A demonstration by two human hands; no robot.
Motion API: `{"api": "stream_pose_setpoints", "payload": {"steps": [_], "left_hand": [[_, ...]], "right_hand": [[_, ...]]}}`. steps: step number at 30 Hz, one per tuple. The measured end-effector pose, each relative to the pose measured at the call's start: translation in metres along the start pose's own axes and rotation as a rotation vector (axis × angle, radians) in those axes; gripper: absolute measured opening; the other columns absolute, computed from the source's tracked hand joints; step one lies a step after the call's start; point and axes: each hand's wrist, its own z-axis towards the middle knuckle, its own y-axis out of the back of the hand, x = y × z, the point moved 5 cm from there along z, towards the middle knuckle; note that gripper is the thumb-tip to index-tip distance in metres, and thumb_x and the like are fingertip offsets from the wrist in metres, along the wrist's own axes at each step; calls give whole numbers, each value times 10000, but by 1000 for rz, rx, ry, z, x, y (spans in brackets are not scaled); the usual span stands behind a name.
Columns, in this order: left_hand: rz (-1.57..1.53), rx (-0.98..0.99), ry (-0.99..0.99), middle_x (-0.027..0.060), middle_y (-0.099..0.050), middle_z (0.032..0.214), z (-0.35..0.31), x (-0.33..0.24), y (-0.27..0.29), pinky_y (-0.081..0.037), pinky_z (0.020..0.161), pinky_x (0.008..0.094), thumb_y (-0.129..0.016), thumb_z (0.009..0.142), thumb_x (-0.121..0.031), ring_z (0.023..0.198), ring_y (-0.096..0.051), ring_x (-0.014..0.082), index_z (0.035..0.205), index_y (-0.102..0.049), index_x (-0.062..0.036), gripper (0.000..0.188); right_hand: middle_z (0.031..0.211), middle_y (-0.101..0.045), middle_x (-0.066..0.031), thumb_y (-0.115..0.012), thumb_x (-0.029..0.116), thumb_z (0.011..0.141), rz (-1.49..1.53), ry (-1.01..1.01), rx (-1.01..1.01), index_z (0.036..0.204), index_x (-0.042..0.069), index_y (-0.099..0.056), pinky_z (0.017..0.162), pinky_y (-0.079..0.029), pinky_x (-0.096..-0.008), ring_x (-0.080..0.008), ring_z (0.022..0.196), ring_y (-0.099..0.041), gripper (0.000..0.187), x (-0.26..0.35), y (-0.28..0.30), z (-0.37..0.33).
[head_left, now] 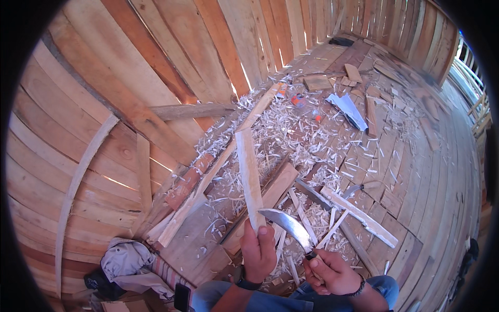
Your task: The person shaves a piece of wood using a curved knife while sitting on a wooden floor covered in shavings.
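Observation:
A pale, flat strip of wood (248, 171) stands up from my left hand (258, 254), whose fingers are wrapped round its lower end. My right hand (330, 271) grips the handle of a knife (292, 226) with a broad, curved, shiny blade. The blade's tip points up and left, close by the lower part of the strip, just above my left hand; I cannot tell whether it touches the wood. Curled wood shavings (278, 127) lie thickly on the floor beyond both hands.
Ahead lie a thick beam (279, 184), a pale wooden strip (361, 217) and a second curved blade (354, 190). A plank wall (156, 52) rises on the left. Grey cloth (126, 260) is heaped at lower left. Farther off are wood offcuts (317, 82) and a blue-white sheet (347, 110).

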Motion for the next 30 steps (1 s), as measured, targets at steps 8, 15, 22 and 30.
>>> {"api": "stream_pose_setpoints", "payload": {"steps": [8, 15, 22, 30], "left_hand": [[-92, -21, 17, -15, -471, 638, 2, -1, 2, -317, 441, 202, -389, 1020, -186, 506, -398, 30, 1118, -466, 17, 238], [-260, 50, 119, -24, -443, 633, 1, -3, -4, -303, 427, 182, -357, 1035, -197, 490, -364, 21, 1143, -444, -5, 237], [-119, 88, 168, -21, -456, 626, 2, -2, -6, -316, 445, 198, -370, 1033, -187, 504, -388, 23, 1038, -469, -6, 207], [-55, 235, 194, -21, -457, 628, 0, 3, -8, -334, 466, 209, -370, 1035, -180, 511, -397, 26, 1017, -477, 1, 211]], "right_hand": [[615, -440, -29, -440, 268, 1030, 134, -28, 0, 952, 47, -473, 395, -341, -253, -115, 426, -414, 236, -8, -12, 4], [626, -594, -135, -633, 275, 914, -1136, 350, -453, 1029, -7, -517, 484, -496, -374, -331, 557, -639, 325, 23, -13, -7], [686, -521, -57, -678, 290, 856, -1631, 458, -629, 918, 67, -562, 464, -479, -357, -253, 543, -603, 259, 45, -13, -18], [731, -507, -22, -754, 262, 678, -1781, 553, -758, 992, 146, -640, 543, -430, -363, -204, 632, -548, 353, 75, 3, -44]]}}
